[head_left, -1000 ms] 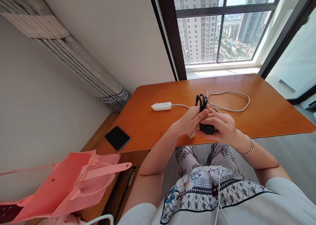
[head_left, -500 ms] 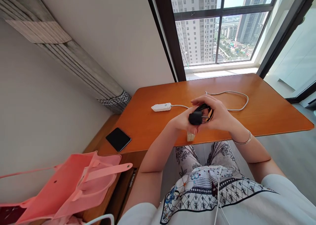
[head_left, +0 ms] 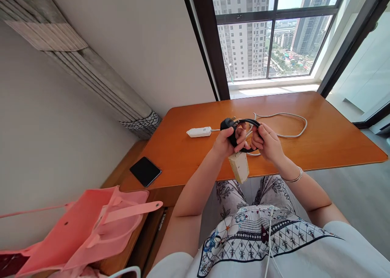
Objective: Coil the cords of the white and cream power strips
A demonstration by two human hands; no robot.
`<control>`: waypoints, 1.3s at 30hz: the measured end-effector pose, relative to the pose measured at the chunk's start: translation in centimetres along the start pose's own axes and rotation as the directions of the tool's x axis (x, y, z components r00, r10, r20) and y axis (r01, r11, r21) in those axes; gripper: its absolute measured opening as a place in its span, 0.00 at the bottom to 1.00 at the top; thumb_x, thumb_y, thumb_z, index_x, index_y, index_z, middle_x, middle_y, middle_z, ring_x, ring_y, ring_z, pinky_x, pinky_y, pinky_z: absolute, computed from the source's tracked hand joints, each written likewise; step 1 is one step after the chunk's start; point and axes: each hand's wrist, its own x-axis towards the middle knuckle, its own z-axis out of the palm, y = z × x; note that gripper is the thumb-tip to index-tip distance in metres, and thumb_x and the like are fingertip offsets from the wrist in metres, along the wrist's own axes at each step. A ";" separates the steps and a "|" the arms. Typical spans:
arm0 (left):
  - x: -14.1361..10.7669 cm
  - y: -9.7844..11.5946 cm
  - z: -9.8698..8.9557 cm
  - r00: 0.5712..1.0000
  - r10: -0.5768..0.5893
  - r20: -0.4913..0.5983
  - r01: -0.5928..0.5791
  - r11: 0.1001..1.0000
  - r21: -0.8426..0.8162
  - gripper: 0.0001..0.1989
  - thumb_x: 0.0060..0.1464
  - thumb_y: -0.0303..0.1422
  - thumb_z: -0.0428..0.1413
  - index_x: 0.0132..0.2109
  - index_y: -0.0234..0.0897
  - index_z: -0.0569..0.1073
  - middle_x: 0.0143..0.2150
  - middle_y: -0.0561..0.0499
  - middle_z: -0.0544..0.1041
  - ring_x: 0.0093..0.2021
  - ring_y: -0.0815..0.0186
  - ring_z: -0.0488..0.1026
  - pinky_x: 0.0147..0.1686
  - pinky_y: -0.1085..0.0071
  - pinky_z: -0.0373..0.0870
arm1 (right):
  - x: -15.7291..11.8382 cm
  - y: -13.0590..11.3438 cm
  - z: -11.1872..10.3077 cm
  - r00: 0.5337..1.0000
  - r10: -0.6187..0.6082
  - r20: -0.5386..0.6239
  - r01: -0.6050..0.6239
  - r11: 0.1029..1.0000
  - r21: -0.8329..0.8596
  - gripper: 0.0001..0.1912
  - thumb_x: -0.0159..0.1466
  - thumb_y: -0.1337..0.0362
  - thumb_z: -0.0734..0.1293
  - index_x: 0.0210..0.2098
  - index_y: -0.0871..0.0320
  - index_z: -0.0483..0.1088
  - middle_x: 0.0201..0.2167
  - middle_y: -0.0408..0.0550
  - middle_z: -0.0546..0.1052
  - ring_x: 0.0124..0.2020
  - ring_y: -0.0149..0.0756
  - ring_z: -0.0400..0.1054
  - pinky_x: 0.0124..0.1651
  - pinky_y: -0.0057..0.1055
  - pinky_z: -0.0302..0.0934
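Note:
Above the near part of the table (head_left: 179,156), my left hand (head_left: 226,143) is closed around a black plug (head_left: 227,124) with metal prongs. A black cord (head_left: 250,121) runs from it in a loop. My right hand (head_left: 268,143) pinches the other side of that loop. Just below my left hand shows a cream-coloured block (head_left: 240,168), tilted over the table's front edge; what supports it is hidden. To the left lies a white elongated device (head_left: 199,132), its white cable passing behind my hands.
A white cable loop (head_left: 300,117) lies on the table's right half. A black phone (head_left: 145,172) rests at the left corner, with a pink bag (head_left: 82,229) beside the table below it. Behind the table stand a window (head_left: 269,46) and a tied curtain (head_left: 122,91).
My hands have moved apart and turned, spreading the black cord into an open loop. The plug has shifted left and up, and more of the cream block shows.

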 end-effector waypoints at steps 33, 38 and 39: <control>0.3 -0.7 0.6 0.839 0.118 -0.531 -0.116 0.993 0.037 0.27 0.54 0.56 0.61 0.24 0.38 0.67 0.15 0.59 0.60 0.15 0.74 0.61 0.24 0.74 0.71 | -3.0 6.7 -4.4 0.984 0.115 0.133 -0.064 0.940 -0.334 0.46 0.58 0.36 0.70 0.66 0.52 0.55 0.64 0.59 0.67 0.64 0.45 0.64 0.65 0.47 0.61; 0.9 -1.9 -0.2 0.760 0.229 -0.608 -0.224 0.971 0.086 0.26 0.55 0.55 0.60 0.26 0.38 0.67 0.18 0.58 0.64 0.18 0.74 0.64 0.30 0.73 0.74 | -4.8 9.0 -4.9 0.893 0.411 0.186 -0.347 0.889 -0.300 0.41 0.57 0.45 0.75 0.62 0.55 0.59 0.49 0.52 0.77 0.46 0.37 0.73 0.46 0.34 0.71; 1.0 -2.2 -0.5 0.745 0.265 -0.612 -0.250 0.962 0.113 0.25 0.55 0.55 0.60 0.26 0.38 0.68 0.18 0.58 0.65 0.19 0.74 0.66 0.31 0.73 0.74 | -5.0 9.0 -4.8 0.881 0.432 0.192 -0.373 0.885 -0.278 0.39 0.59 0.45 0.74 0.61 0.55 0.60 0.46 0.50 0.78 0.43 0.35 0.74 0.41 0.31 0.70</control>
